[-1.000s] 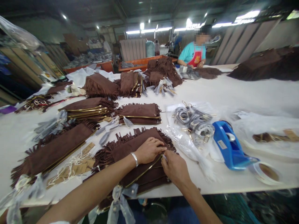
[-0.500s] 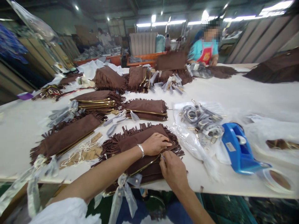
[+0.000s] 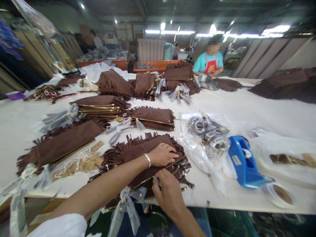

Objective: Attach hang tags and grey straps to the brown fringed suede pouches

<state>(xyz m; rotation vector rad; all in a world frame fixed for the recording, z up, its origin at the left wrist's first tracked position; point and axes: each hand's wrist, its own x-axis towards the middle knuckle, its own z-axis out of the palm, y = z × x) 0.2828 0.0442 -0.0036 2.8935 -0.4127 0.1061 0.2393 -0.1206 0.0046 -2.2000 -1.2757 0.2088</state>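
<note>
A brown fringed pouch [image 3: 140, 151] with a gold zipper [image 3: 143, 182] lies on top of other brown pouches at the table's front edge. My left hand [image 3: 163, 154], a silver bangle on its wrist, rests flat on the pouch's upper right, fingers stretched out. Along the zipper edge my right hand [image 3: 168, 191] is closed in a pinch, with a small greyish zipper pull [image 3: 156, 180] between thumb and forefinger. Right of the pinch, the pouch's mouth is parted. A knotted translucent wrapping strip [image 3: 127, 197] hangs from the pouch's left end over the table edge.
More brown pouches [image 3: 64, 141] lie left and behind. Cardboard tags with white strings [image 3: 86, 163] sit left. To the right are grey straps with clips [image 3: 209, 131], a blue tape dispenser [image 3: 244, 164] and a tape roll [image 3: 280, 196]. Across the table stands a person in a red apron [image 3: 211, 65].
My right hand has slid left and towards me along the zipper, and the pouch's edge behind it has come apart. My left hand stays on the pouch. The view has shifted slightly.
</note>
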